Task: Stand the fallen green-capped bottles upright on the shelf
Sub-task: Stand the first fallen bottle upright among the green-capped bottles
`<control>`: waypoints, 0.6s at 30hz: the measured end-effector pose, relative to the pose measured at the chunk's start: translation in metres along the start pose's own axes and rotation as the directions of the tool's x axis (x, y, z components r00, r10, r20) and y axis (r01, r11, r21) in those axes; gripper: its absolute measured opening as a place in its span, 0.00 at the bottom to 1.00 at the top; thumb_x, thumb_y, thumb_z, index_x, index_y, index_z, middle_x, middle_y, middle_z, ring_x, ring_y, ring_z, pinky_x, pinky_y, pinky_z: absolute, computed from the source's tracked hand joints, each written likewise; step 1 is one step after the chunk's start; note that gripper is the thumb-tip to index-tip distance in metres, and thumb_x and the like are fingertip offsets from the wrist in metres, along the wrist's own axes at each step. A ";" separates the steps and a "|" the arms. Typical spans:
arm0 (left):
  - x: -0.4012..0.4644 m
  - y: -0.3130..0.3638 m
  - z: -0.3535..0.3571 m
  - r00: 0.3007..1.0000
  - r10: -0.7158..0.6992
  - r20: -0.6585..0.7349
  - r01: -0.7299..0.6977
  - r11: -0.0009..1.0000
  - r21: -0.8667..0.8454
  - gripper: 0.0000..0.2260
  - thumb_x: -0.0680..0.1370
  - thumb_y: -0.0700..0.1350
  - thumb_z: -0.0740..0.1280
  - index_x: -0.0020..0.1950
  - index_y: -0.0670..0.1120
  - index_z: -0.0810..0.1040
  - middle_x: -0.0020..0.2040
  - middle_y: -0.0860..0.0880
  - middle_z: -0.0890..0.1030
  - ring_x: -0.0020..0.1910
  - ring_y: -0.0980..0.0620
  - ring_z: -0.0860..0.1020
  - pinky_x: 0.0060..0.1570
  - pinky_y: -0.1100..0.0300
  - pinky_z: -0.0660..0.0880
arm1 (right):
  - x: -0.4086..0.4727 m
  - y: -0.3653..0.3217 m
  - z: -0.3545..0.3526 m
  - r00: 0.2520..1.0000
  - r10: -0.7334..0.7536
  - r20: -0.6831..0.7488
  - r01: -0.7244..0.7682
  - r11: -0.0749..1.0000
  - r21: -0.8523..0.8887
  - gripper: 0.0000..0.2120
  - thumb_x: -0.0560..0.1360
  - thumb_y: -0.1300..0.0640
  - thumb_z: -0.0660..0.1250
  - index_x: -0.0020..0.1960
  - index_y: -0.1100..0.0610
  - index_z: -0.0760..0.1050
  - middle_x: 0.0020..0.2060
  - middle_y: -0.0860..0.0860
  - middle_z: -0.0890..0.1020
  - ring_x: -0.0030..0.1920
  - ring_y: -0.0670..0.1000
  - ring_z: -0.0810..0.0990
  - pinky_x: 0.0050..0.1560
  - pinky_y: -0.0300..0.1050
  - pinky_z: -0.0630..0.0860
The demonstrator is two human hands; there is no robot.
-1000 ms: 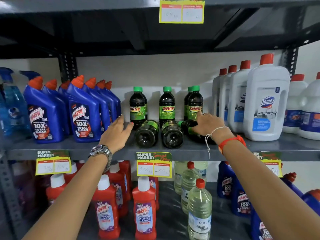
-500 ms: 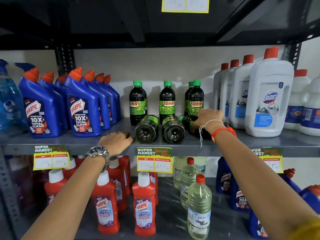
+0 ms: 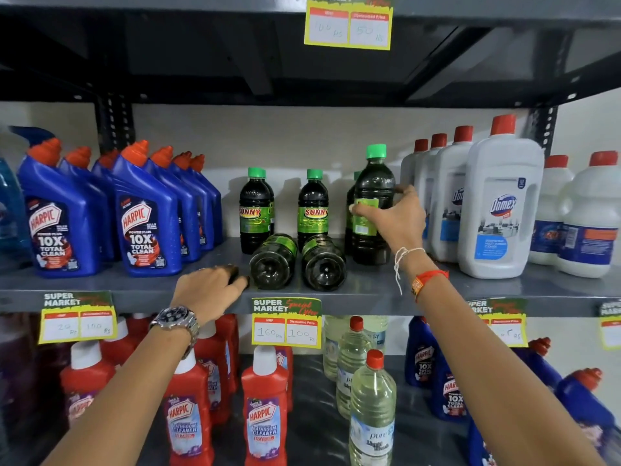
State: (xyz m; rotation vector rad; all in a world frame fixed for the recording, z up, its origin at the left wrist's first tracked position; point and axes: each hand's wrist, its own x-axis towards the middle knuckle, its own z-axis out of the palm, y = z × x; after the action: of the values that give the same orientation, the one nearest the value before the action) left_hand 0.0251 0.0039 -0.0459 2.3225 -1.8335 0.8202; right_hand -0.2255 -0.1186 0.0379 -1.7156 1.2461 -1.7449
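The right hand (image 3: 396,220) gripped one green-capped bottle (image 3: 373,203) upright — two fallen bottles (image 3: 274,262) remained by the shelf (image 3: 369,290) front edge; left hand (image 3: 210,290) rested flat, empty.

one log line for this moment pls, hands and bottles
right hand: grips upright Sunny bottle | left hand: rests on shelf edge, empty | fallen bottles: two lying, bases outward | stage: first bottle raised

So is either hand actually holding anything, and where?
The right hand grips an upright green-capped bottle around its labelled middle. The left hand rests on the shelf edge, holding nothing.
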 end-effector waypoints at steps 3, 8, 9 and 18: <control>0.000 0.000 -0.002 0.999 0.017 0.036 -0.017 1.000 0.020 0.17 0.78 0.45 0.52 0.66 0.50 0.66 0.49 0.47 0.74 0.40 0.50 0.72 0.30 0.61 0.66 | -0.010 0.002 0.003 1.000 -0.002 -0.023 0.004 0.997 0.079 0.35 0.57 0.48 0.80 0.59 0.57 0.71 0.46 0.49 0.78 0.53 0.52 0.79 0.56 0.47 0.76; 0.001 -0.002 -0.002 0.997 0.012 0.077 -0.009 0.999 -0.040 0.18 0.78 0.46 0.50 0.66 0.50 0.66 0.50 0.47 0.74 0.41 0.49 0.71 0.29 0.61 0.62 | -0.022 0.021 0.011 1.000 -0.003 -0.009 0.004 0.998 0.059 0.34 0.58 0.49 0.79 0.59 0.56 0.70 0.52 0.52 0.82 0.55 0.53 0.80 0.58 0.46 0.74; 0.001 -0.002 -0.002 0.997 -0.005 0.075 0.010 0.998 -0.063 0.17 0.78 0.47 0.50 0.66 0.50 0.67 0.47 0.48 0.73 0.40 0.49 0.70 0.28 0.61 0.61 | -0.021 0.024 0.012 1.000 0.011 -0.008 -0.010 0.998 0.061 0.34 0.59 0.49 0.79 0.60 0.56 0.70 0.52 0.53 0.82 0.55 0.54 0.79 0.58 0.45 0.73; 0.000 0.001 -0.004 0.996 0.000 0.087 0.003 0.999 -0.037 0.18 0.78 0.45 0.49 0.67 0.50 0.66 0.53 0.46 0.75 0.40 0.52 0.69 0.28 0.62 0.60 | -0.019 0.035 0.011 0.992 -0.057 0.113 0.085 0.964 -0.254 0.55 0.56 0.40 0.79 0.69 0.66 0.56 0.66 0.62 0.66 0.68 0.62 0.65 0.68 0.53 0.65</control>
State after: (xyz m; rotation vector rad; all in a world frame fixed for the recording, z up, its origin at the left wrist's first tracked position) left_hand 0.0230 0.0052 -0.0429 2.3720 -1.8631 0.6890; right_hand -0.2220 -0.1257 -0.0023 -1.9931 1.4322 -1.5627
